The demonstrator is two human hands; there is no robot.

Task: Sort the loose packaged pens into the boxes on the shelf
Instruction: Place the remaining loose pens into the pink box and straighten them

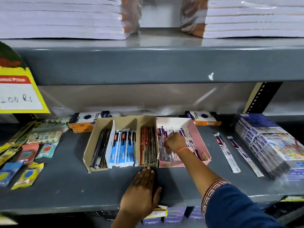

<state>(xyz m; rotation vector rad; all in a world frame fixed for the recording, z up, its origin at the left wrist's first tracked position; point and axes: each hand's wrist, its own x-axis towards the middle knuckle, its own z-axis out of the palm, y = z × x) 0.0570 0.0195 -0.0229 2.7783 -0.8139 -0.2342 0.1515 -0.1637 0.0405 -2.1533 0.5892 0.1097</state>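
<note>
A brown cardboard box on the grey shelf holds black pens, blue-and-white packaged pens and red packaged pens in separate sections. Beside it on the right stands a pink box of white-and-purple packaged pens. My right hand is inside the pink box, fingers pinched on those packaged pens. My left hand lies flat on the shelf, fingertips touching the brown box's front edge. Two loose white-and-purple packaged pens lie on the shelf right of the pink box.
A stack of wrapped blue packs sits at the far right. Small colourful packets lie at the left. Orange-and-black boxes stand behind. A yellow price sign hangs at left. Paper stacks fill the upper shelf.
</note>
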